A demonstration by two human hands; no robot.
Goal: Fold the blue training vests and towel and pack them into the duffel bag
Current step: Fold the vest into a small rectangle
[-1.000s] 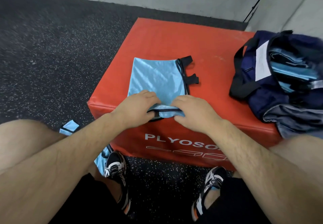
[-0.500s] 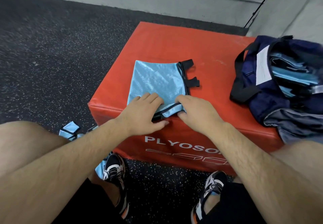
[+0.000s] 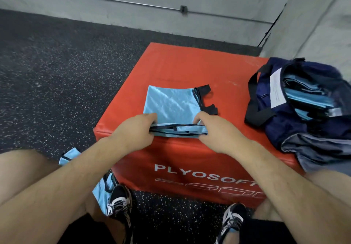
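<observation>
My left hand (image 3: 133,127) and right hand (image 3: 218,129) each have a pinching grip on the near hem of the half-folded vest (image 3: 171,103) on the red plyo box (image 3: 190,66), so I judge the job well along: folded vests (image 3: 307,95) already sit in the duffel bag (image 3: 284,120), and another vest (image 3: 103,190) waits on the floor (image 3: 57,72).

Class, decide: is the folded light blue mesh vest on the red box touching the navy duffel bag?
Apart. In the head view, bare red foam box top separates the folded light blue mesh vest from the navy duffel bag.
</observation>
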